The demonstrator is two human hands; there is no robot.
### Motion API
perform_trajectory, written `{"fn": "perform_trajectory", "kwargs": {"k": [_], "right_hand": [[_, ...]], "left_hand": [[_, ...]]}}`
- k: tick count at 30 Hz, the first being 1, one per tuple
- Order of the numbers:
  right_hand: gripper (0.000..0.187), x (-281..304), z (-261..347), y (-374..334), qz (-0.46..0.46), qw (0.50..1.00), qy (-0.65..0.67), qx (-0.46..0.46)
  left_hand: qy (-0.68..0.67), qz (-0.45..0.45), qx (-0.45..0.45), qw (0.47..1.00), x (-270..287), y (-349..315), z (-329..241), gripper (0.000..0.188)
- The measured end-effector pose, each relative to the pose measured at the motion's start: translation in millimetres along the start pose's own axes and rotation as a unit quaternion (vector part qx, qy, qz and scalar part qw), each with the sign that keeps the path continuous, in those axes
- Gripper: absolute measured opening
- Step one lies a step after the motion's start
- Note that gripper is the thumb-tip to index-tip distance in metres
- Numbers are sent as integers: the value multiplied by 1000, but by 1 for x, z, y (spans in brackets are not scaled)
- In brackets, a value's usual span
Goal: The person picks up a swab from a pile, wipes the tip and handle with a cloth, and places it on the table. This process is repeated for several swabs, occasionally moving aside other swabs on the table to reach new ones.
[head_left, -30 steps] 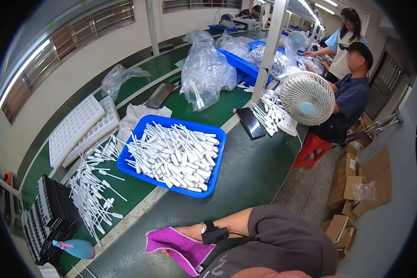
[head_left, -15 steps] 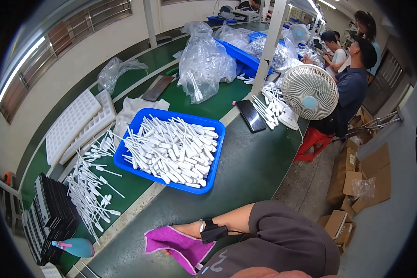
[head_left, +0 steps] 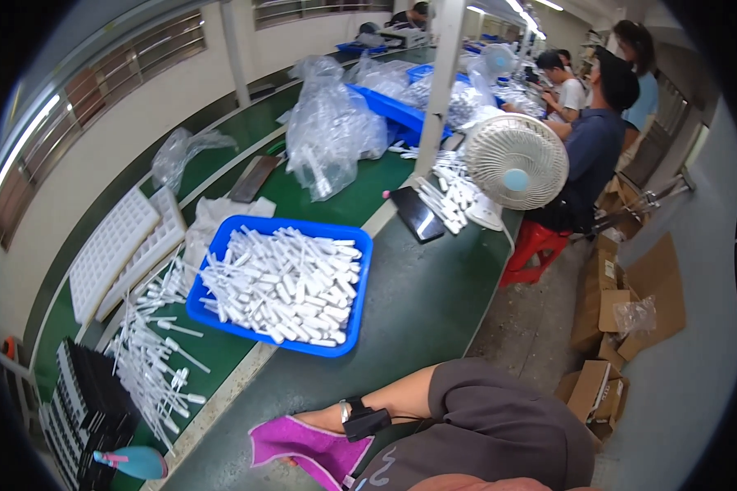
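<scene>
My right hand (head_left: 320,418) reaches in from the lower right, with a dark strapped device (head_left: 367,422) at its wrist. It grips a purple cloth (head_left: 307,446) low over the green table (head_left: 401,295). The cloth drapes across most of the fingers, and a fingertip shows under its lower edge. My left hand is out of sight. Beyond the cloth, a blue tray (head_left: 362,290) holds a heap of white plastic sticks (head_left: 282,282), each with one thick end. More such sticks (head_left: 151,360) lie loose to the left of it.
White gridded trays (head_left: 110,250), stacked black trays (head_left: 98,393) and a blue-green spray bottle (head_left: 139,462) stand left. A clear bag (head_left: 327,131), a phone (head_left: 418,214), a white fan (head_left: 516,161) and a post (head_left: 440,82) are farther off. Co-workers (head_left: 598,139) sit beyond; cardboard boxes (head_left: 594,393) line the floor.
The whole view has shifted, so the tray and table things appear farther left and lower. My right hand still holds the cloth, in nearly the same place in the picture.
</scene>
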State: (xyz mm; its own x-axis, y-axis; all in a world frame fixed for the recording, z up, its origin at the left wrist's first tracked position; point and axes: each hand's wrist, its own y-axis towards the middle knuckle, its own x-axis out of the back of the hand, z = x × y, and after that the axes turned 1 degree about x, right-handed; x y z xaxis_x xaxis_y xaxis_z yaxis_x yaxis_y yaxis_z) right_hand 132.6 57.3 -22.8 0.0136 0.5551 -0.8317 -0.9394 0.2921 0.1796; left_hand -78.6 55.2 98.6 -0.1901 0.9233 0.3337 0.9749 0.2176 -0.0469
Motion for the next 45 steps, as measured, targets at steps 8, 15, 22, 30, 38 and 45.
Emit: {"fn": "perform_trajectory", "kwargs": {"k": [8,15,22,30,38,45], "right_hand": [[22,5,9,-8,-75,984,-147,68],[20,3,3,-1,-52,982,-184,3],[37,-31,42,-1,-306,946,74,-76],[36,-17,48,-1,-357,932,57,-6],[34,10,52,-18,-258,966,-3,9],[31,37,21,-21,-195,977,65,50]], "left_hand": [[-18,82,-105,991,19,39,16,24],[-110,-18,-97,989,-60,-19,17,24],[207,-384,355,827,-84,-55,-54,15],[406,-471,356,698,12,-38,39,11],[587,-406,301,633,149,-18,131,29],[647,-211,308,665,163,-44,136,18]]}}
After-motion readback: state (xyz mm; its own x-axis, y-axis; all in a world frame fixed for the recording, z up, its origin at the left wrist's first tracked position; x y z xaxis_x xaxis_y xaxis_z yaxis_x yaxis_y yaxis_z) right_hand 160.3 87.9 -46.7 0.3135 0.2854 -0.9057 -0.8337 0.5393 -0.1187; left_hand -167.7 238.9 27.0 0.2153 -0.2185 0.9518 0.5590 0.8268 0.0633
